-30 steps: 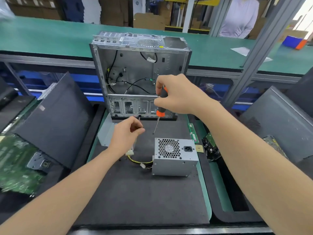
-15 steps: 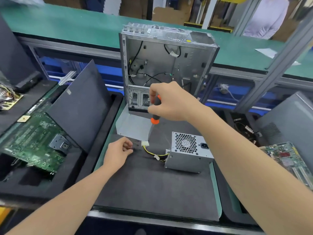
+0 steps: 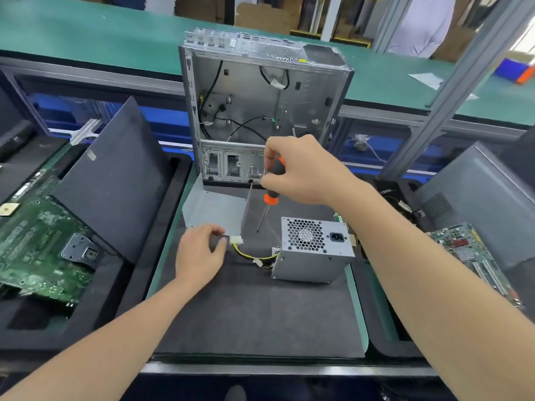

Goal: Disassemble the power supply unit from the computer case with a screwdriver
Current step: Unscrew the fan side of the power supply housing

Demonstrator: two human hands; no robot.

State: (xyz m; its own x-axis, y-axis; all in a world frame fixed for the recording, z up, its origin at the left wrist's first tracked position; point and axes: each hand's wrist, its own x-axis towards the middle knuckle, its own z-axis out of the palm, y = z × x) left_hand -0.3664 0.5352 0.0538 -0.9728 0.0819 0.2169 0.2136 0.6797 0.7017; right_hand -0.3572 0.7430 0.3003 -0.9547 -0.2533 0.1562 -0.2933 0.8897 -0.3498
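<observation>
No text can be read; the sticker (image 3: 232,41) on the computer case (image 3: 260,91) is blurred.

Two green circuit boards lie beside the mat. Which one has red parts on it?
The board on the right; the left board shows no red, only a grey bracket.

A dark mat (image 3: 254,314) is covering the green bench top (image 3: 356,299), and 1 computer case (image 3: 260,96) is standing upright at the mat's far edge, with a grey metal panel (image 3: 214,209) lying just in front of it. The power supply unit (image 3: 312,256) is sitting on the mat's right half, its yellow wires (image 3: 246,254) trailing left to a white connector (image 3: 236,241). 2 black foam trays are flanking the mat, the left tray (image 3: 86,328) carrying a green circuit board (image 3: 37,247) and a leaning dark panel (image 3: 115,175).
</observation>
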